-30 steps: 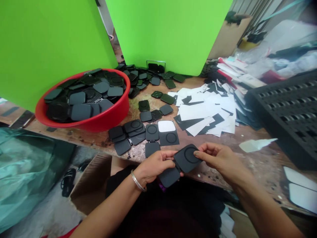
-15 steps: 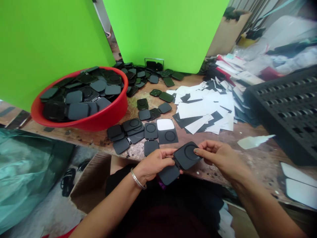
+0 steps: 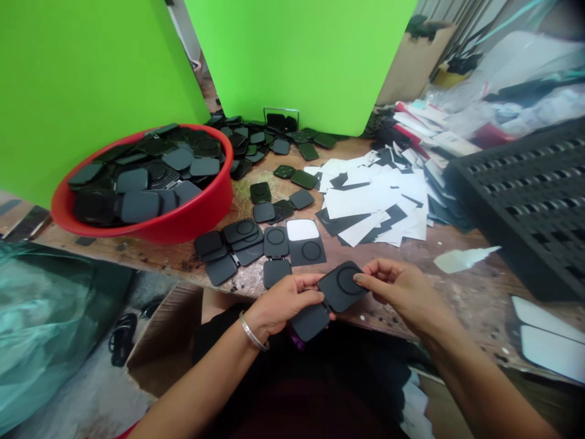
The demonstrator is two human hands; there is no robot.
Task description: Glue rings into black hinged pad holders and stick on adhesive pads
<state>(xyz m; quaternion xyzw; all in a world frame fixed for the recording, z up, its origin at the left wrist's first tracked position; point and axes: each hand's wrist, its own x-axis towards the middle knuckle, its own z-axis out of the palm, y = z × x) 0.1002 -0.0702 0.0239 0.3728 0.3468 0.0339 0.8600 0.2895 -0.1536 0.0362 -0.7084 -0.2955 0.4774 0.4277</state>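
Just over the table's front edge I hold a black folding wireless charger (image 3: 337, 296), two square panels joined by a hinge, the upper one marked with a ring. My left hand (image 3: 289, 300), with a silver bangle at the wrist, is closed on it near the hinge; some fingers are hidden beneath. At the upper panel's right edge, my right hand (image 3: 393, 281) pinches with thumb and fingers, the thumb tip close to the ring. Behind my hands lie a white and black adhesive sheet (image 3: 299, 255) with a ring on it and another opened charger (image 3: 276, 241).
A red basin (image 3: 192, 216) heaped with black chargers stands at left. Scraps of white and black sheet (image 3: 361, 201) are piled right of centre. Farther right are a pale pointed bottle (image 3: 461, 260) and a black slotted tray (image 3: 516, 225). Green boards (image 3: 297, 55) rise behind.
The whole view has shifted slightly, so things sit a little farther left. Both hands keep nearly the same hold on the charger.
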